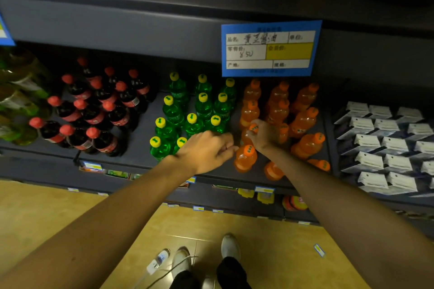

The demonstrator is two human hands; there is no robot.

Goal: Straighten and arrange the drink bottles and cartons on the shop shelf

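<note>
Orange bottles (279, 110) stand in rows on the shelf (141, 122), between green bottles (202, 105) and white cartons (385, 143). Right hand (264, 134) grips the cap and neck of one orange bottle (253, 129) in the second row from the front. Left hand (206, 151), fingers curled, touches the front orange bottle (245, 158); its grip cannot be determined.

On the shelf (141, 124), bottle groups (202, 110) stood in rows; cartons (385, 138) lay at the right end, a price card (270, 49) hung above.
</note>
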